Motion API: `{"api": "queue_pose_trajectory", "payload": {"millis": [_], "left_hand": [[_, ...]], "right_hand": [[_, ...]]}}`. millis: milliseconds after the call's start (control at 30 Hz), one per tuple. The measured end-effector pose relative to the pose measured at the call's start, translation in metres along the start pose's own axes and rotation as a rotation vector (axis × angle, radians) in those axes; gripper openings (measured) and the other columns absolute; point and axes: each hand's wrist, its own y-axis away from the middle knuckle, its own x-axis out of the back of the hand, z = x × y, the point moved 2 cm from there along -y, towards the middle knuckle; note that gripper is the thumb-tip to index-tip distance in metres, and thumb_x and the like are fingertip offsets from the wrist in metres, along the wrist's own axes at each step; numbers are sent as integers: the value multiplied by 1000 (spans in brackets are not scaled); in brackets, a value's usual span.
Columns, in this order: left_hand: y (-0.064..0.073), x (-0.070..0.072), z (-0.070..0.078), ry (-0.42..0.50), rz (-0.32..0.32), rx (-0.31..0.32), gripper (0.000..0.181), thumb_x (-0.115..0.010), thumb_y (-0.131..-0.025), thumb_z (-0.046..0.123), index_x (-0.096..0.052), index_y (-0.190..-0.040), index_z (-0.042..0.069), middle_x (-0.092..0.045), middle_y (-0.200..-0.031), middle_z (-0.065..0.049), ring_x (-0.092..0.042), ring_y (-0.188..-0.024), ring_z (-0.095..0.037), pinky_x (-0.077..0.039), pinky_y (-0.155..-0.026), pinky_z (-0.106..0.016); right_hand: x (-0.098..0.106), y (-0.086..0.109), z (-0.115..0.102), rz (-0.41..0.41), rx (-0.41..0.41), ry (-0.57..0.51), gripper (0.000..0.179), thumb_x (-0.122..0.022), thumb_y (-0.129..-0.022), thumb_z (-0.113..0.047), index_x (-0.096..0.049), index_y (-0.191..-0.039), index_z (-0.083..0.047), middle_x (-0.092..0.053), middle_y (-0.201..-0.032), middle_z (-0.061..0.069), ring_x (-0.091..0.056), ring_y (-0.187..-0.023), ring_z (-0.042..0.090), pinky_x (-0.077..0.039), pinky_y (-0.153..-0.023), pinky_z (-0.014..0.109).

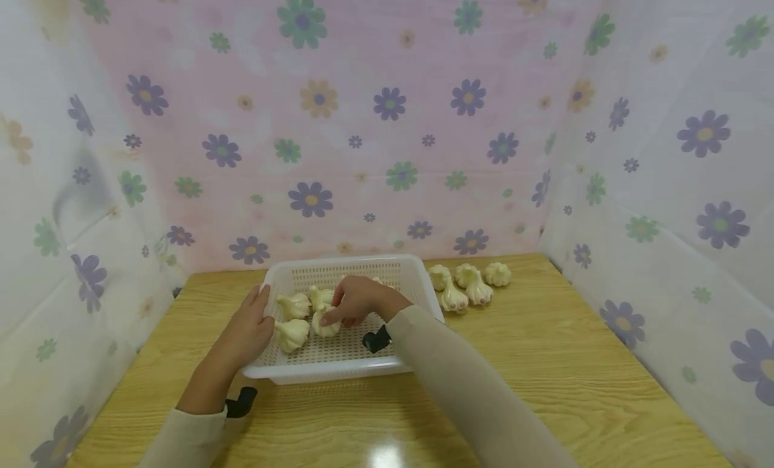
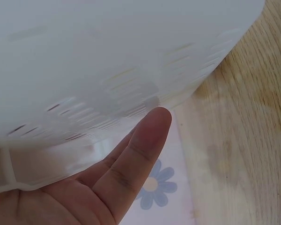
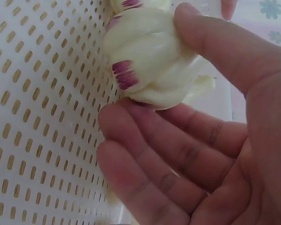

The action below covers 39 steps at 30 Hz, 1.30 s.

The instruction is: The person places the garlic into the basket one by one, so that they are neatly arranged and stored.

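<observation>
A white perforated plastic basket (image 1: 338,368) sits on the wooden table. My left hand (image 1: 244,330) grips its left rim; in the left wrist view, fingers (image 2: 140,150) lie against the outer wall. Inside the basket, my right hand (image 1: 363,299) pinches a garlic bulb (image 1: 325,323) between thumb and fingers. The right wrist view shows that pale bulb (image 3: 147,56) with purple streaks, close over the perforated floor. More garlic bulbs lie left in the basket, one at the front (image 1: 292,335) and one behind it (image 1: 294,306). My right hand hides part of the far bulbs.
Several more garlic bulbs (image 1: 474,285) lie on the table (image 1: 532,347) just right of the basket. Flower-patterned sheets (image 1: 387,139) stand around the back and both sides. Dark wrist pieces (image 1: 242,402) show below each hand.
</observation>
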Motion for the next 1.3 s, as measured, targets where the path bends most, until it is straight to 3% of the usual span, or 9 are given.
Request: {"api": "queue_pose_trajectory", "payload": {"millis": [133, 267, 400, 600, 700, 800, 1033, 1200, 1300], "left_hand": [[0, 0, 1, 0, 0, 5, 68, -36, -102, 10, -11, -164, -5, -1, -170, -30, -6, -155, -54, -12, -121, -72], [0, 1, 2, -7, 7, 6, 68, -36, -102, 10, -12, -163, -5, -2, -170, -31, -7, -155, -55, -13, -122, -71], [1, 1, 2, -11, 11, 2, 68, -37, -102, 9, -13, -163, -7, -3, -170, -32, -8, -155, -55, -14, -122, -71], [2, 1, 2, -10, 11, 3, 68, -38, -102, 9, -13, -163, -7, -3, -170, -32, -8, -155, -54, -14, -122, -70], [1, 1, 3, -4, 9, 2, 68, -38, -102, 9, -13, -163, -6, -3, -170, -32, -7, -155, -54, -14, -122, -70], [1, 1, 4, -3, 5, 2, 67, -37, -102, 9, -13, -163, -6, -3, -170, -32, -7, -155, -54, -13, -122, -70], [1, 2, 4, -9, 7, 3, 67, -37, -102, 10, -13, -163, -6, -3, -170, -32, -7, -156, -54, -13, -122, -70], [1, 1, 4, -4, 7, 5, 67, -37, -103, 11, -12, -163, -5, -2, -170, -31, -7, -156, -53, -13, -122, -70], [1, 1, 5, -3, 8, 8, 68, -37, -102, 10, -12, -163, -5, -2, -170, -31, -8, -155, -54, -13, -122, -70]], "right_hand": [[1, 0, 1, 7, 5, 66, 43, -86, -83, -43, -57, -63, -20, -63, -60, 1, -63, -55, 19, -58, -62, 40], [0, 1, 0, 13, 8, 109, 61, -89, -80, -43, -39, -52, -21, -48, -49, 0, -42, -45, 15, -49, -54, 39], [-1, 2, 0, 11, 0, 97, 59, -90, -79, -43, -43, -51, -21, -65, -58, 10, -53, -48, 18, -59, -61, 42], [-2, 1, 0, -16, -2, 98, 55, -89, -80, -43, -52, -51, -15, -68, -64, 12, -58, -53, 19, -63, -72, 46], [-3, 1, 2, -45, 1, 84, 46, -88, -81, -44, -69, -63, -6, -74, -72, 13, -69, -61, 23, -64, -73, 45], [-3, 3, 2, -82, 8, 60, 43, -86, -83, -42, -74, -77, -1, -78, -83, 16, -75, -75, 29, -64, -74, 44], [-1, 6, 0, -107, 22, 23, 43, -84, -86, -38, -73, -82, 3, -78, -90, 19, -76, -84, 35, -64, -77, 48], [0, 7, -2, -73, 28, 65, 45, -85, -85, -39, -60, -63, -9, -77, -85, 21, -75, -82, 38, -64, -76, 49], [2, 8, -2, -45, 18, 84, 41, -86, -84, -42, -60, -67, -14, -77, -84, 18, -76, -81, 35, -64, -74, 47]]}}
